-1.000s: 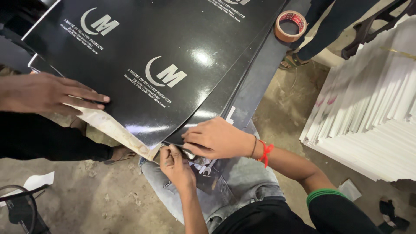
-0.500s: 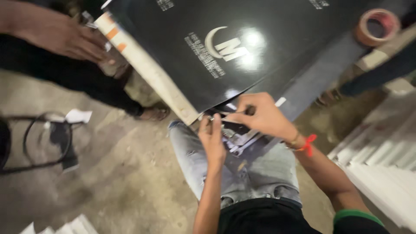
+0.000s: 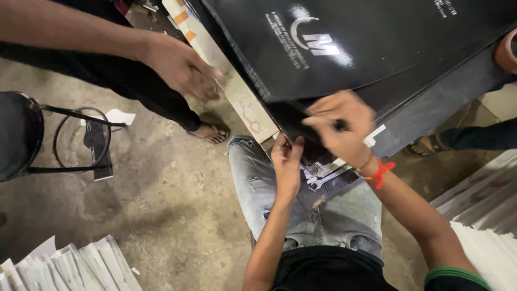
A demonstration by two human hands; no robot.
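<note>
Both hands shifted along one black sheet (image 3: 344,48); left hand (image 3: 287,161) and right hand (image 3: 339,126) fingers pinch its corner

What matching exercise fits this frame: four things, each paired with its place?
1. roll of tape
2. spanner
3. white sheets
4. wire stand

a. floor, left
b. person's lap
c. stacked at right
d. right edge, on the black panel

Pairs: 1-d, 2-b, 3-c, 4-a
</note>
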